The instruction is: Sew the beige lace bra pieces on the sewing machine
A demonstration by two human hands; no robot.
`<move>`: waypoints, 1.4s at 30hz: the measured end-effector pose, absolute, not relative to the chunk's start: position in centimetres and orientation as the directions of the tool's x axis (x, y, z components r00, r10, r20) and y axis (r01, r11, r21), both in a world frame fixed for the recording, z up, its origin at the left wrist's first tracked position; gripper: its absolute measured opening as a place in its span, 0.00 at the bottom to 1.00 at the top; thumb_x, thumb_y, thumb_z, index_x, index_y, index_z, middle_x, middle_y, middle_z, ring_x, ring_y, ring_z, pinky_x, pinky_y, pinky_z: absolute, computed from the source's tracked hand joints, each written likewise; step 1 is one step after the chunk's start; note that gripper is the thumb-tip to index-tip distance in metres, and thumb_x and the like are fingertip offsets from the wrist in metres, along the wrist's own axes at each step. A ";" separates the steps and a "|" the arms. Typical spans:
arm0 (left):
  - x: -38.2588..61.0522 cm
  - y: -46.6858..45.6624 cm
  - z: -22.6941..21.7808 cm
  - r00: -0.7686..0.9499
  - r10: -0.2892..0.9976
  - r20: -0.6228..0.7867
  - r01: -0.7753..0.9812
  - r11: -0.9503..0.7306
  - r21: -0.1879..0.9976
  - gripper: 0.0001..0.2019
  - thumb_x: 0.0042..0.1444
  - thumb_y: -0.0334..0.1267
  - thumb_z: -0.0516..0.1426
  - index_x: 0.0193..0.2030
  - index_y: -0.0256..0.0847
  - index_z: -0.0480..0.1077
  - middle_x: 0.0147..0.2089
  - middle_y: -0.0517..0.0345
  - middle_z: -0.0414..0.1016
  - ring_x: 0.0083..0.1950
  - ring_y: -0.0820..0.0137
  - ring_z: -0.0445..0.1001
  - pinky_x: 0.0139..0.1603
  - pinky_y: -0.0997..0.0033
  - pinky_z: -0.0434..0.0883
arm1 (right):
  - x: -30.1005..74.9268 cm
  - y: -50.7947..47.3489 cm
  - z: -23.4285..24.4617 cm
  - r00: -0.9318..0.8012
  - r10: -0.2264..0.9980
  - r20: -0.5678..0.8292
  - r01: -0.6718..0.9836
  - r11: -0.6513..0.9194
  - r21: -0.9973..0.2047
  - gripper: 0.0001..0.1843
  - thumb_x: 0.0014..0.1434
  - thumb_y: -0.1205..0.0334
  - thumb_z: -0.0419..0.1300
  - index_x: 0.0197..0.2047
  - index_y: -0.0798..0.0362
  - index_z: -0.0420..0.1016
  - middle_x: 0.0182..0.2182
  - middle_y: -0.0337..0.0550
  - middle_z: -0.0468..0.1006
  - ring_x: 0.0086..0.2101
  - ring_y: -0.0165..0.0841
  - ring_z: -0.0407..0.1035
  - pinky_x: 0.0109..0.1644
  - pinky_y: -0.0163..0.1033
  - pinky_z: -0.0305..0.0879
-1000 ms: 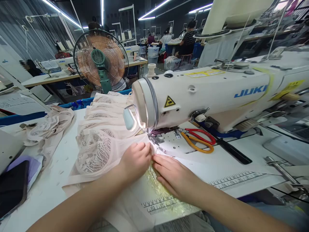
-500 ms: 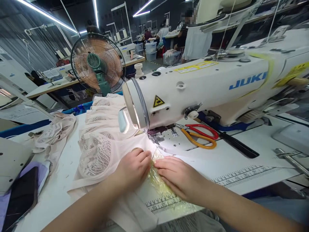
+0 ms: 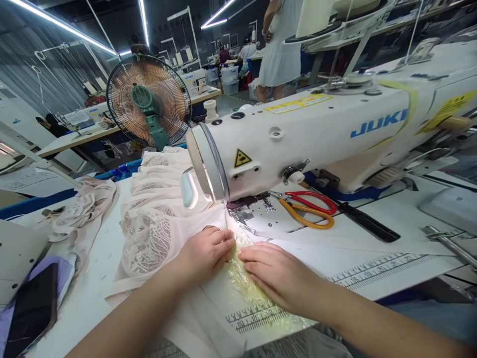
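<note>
My left hand is closed on the edge of a pale beige bra with lace cups, just in front of the sewing machine's needle area. Fabric from the bra runs under the machine head. Across a small gap, my right hand rests palm down, its fingers pressed together and curled at the tips. Its fingertips meet crinkled, yellowish clear film on the table; whatever they pinch is hidden. Printed ruler marks show below the film.
Red-handled and orange-handled cutting tools lie right of the needle, beside a black-handled tool. More beige bras are lined up behind. A phone lies at left. Beyond stand a fan and a person in a white dress.
Both hands stay almost in place, the left fingers shifting slightly. The person in white now stands further left in the background. The whole view has tilted down or shifted a little.
</note>
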State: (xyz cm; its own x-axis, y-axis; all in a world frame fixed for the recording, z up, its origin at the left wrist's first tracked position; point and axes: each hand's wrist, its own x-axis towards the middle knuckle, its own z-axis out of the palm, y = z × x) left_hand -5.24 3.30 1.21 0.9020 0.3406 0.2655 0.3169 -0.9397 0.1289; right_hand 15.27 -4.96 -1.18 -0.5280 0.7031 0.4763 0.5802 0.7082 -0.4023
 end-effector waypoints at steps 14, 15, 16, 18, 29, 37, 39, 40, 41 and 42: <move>-5.5 5.0 1.2 0.891 0.351 0.287 0.320 -0.936 0.148 0.13 0.62 0.32 0.46 0.49 0.37 0.67 0.50 0.45 0.72 0.44 0.66 0.71 0.42 0.64 0.72 | 15.2 -4.8 -1.2 -0.520 0.703 0.485 0.566 0.709 -0.421 0.13 0.59 0.73 0.48 0.40 0.56 0.73 0.42 0.49 0.77 0.42 0.38 0.70 0.50 0.48 0.67; -5.5 5.1 1.2 0.892 0.350 0.286 0.319 -0.936 0.150 0.13 0.62 0.32 0.46 0.50 0.38 0.67 0.50 0.45 0.72 0.44 0.66 0.71 0.42 0.64 0.72 | 15.2 -4.8 -1.2 -0.519 0.704 0.485 0.567 0.708 -0.421 0.13 0.59 0.72 0.48 0.40 0.56 0.73 0.42 0.49 0.77 0.43 0.38 0.70 0.50 0.48 0.67; -5.5 5.1 1.2 0.891 0.352 0.286 0.321 -0.935 0.150 0.13 0.62 0.32 0.46 0.49 0.38 0.67 0.49 0.45 0.72 0.44 0.66 0.71 0.42 0.64 0.72 | 15.3 -4.8 -1.2 -0.518 0.705 0.484 0.568 0.707 -0.421 0.13 0.59 0.72 0.48 0.41 0.55 0.73 0.42 0.49 0.77 0.43 0.38 0.70 0.50 0.48 0.67; -5.6 5.3 1.1 0.887 0.357 0.291 0.329 -0.933 0.142 0.13 0.62 0.32 0.46 0.49 0.38 0.67 0.49 0.46 0.72 0.43 0.66 0.71 0.42 0.64 0.72 | 15.3 -4.8 -1.3 -0.521 0.706 0.480 0.570 0.706 -0.420 0.13 0.59 0.72 0.48 0.41 0.55 0.72 0.42 0.49 0.77 0.43 0.37 0.70 0.50 0.48 0.67; -5.6 6.2 0.5 0.852 0.416 0.319 0.435 -0.900 0.012 0.13 0.63 0.34 0.46 0.49 0.34 0.68 0.51 0.44 0.71 0.45 0.62 0.69 0.42 0.61 0.72 | 15.1 -4.7 -1.5 -0.524 0.707 0.475 0.553 0.706 -0.442 0.12 0.58 0.73 0.49 0.40 0.56 0.72 0.41 0.49 0.76 0.42 0.38 0.69 0.49 0.48 0.66; -5.7 5.7 0.6 0.841 0.450 0.301 0.492 -0.867 -0.076 0.13 0.63 0.35 0.47 0.49 0.34 0.68 0.53 0.43 0.70 0.46 0.61 0.70 0.43 0.60 0.73 | 12.3 -6.8 -1.8 -0.559 0.678 0.478 0.550 0.734 -0.398 0.09 0.60 0.66 0.52 0.42 0.53 0.70 0.45 0.48 0.74 0.45 0.39 0.66 0.49 0.47 0.63; -5.9 5.4 0.6 0.839 0.470 0.272 0.509 -0.856 -0.092 0.13 0.62 0.34 0.48 0.49 0.34 0.67 0.53 0.43 0.69 0.50 0.60 0.69 0.47 0.59 0.72 | 9.4 -8.0 -2.8 -0.624 0.614 0.483 0.483 0.789 -0.379 0.10 0.58 0.59 0.55 0.43 0.51 0.69 0.45 0.44 0.73 0.43 0.38 0.66 0.46 0.45 0.64; -6.2 5.2 0.5 0.839 0.481 0.255 0.518 -0.849 -0.102 0.13 0.62 0.34 0.48 0.50 0.35 0.67 0.54 0.44 0.69 0.52 0.60 0.68 0.50 0.58 0.71 | 7.8 -8.6 -3.3 -0.628 0.579 0.520 0.456 0.815 -0.356 0.13 0.56 0.54 0.58 0.42 0.51 0.69 0.43 0.44 0.73 0.40 0.38 0.66 0.44 0.44 0.65; -6.7 5.0 0.4 0.836 0.496 0.234 0.531 -0.839 -0.118 0.14 0.62 0.34 0.48 0.51 0.35 0.67 0.55 0.44 0.68 0.54 0.59 0.66 0.52 0.57 0.69 | 6.3 -9.1 -3.8 -0.609 0.564 0.558 0.468 0.823 -0.321 0.17 0.53 0.49 0.59 0.41 0.52 0.69 0.40 0.44 0.74 0.36 0.38 0.66 0.39 0.43 0.65; -7.4 4.7 0.2 0.830 0.515 0.213 0.548 -0.825 -0.140 0.14 0.62 0.34 0.47 0.53 0.36 0.66 0.57 0.44 0.67 0.57 0.59 0.65 0.55 0.55 0.67 | 5.0 -9.6 -4.1 -0.594 0.569 0.568 0.509 0.813 -0.282 0.19 0.52 0.47 0.60 0.40 0.53 0.69 0.37 0.44 0.73 0.33 0.37 0.66 0.34 0.43 0.64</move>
